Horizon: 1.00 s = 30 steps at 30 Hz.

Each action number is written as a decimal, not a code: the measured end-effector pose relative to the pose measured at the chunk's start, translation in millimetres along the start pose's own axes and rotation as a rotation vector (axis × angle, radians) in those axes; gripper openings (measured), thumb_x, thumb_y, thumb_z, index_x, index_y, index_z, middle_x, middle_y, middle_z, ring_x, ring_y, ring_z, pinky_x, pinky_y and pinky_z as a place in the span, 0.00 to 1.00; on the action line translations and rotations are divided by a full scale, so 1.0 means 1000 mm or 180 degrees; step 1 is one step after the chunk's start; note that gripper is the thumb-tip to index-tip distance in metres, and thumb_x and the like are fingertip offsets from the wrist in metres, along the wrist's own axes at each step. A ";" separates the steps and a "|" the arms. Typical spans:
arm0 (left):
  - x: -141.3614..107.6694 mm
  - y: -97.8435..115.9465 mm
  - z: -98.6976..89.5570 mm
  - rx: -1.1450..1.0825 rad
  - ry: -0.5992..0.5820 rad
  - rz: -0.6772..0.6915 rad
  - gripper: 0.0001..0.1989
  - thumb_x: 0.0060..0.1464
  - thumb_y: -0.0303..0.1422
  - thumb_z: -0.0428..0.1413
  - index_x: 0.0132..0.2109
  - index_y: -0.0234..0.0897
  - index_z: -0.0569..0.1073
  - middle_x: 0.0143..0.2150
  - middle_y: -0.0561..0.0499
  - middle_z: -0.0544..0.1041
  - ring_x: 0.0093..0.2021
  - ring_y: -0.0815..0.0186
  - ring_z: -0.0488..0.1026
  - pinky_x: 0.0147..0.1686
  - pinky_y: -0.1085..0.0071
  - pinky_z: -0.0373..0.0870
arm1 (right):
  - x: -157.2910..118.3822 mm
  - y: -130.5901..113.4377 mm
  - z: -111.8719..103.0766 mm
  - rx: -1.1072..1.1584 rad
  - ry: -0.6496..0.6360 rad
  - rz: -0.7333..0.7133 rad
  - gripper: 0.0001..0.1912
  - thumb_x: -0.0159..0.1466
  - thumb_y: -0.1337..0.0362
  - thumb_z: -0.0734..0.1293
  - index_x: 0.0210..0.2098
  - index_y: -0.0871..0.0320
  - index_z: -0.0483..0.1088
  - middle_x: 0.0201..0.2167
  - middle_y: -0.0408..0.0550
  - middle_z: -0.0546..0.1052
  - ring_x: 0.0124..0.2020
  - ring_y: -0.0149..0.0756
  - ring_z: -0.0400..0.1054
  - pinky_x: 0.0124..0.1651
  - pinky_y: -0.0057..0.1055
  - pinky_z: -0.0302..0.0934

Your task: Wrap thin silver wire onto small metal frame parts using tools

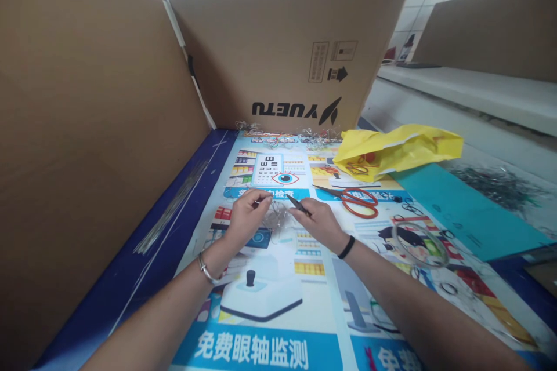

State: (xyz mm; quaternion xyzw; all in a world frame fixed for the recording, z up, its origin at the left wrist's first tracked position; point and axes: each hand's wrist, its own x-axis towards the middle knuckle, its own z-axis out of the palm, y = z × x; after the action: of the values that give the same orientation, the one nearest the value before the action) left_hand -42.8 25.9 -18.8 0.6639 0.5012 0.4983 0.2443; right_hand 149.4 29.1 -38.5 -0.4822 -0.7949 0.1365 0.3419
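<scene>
A person's left hand pinches thin wire, spread at its three o'clock, while the right hand grips a dark pointed tool, tip toward ten o'clock. Scissors lie at the right hand's one o'clock on a printed poster; a yellow bag sits at two.

The left hand is pinching thin wire — the right hand is gripping a dark pointed tool — while red-handled scissors are lying nearby.
</scene>
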 end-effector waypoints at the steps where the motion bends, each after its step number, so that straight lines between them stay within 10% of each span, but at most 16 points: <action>1: 0.000 0.000 0.000 0.0002 0.0007 0.0013 0.05 0.50 0.28 0.53 0.32 0.36 0.74 0.32 0.51 0.75 0.34 0.67 0.72 0.32 0.73 0.68 | 0.000 0.000 0.000 0.0011 -0.0014 -0.0022 0.20 0.62 0.52 0.58 0.20 0.57 0.58 0.19 0.41 0.63 0.22 0.29 0.58 0.25 0.26 0.49; 30: -0.003 0.002 0.000 0.0157 -0.0045 0.0321 0.06 0.52 0.28 0.51 0.31 0.37 0.73 0.31 0.51 0.74 0.34 0.68 0.70 0.32 0.73 0.67 | -0.001 -0.001 0.002 -0.0086 -0.0046 -0.0102 0.19 0.62 0.52 0.59 0.20 0.57 0.60 0.20 0.41 0.64 0.22 0.29 0.58 0.26 0.25 0.50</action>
State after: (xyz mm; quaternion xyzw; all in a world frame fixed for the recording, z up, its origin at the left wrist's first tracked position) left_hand -41.4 22.2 -18.3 0.6976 0.4776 0.4927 0.2060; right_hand 147.7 28.0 -39.5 -0.4730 -0.8068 0.1237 0.3318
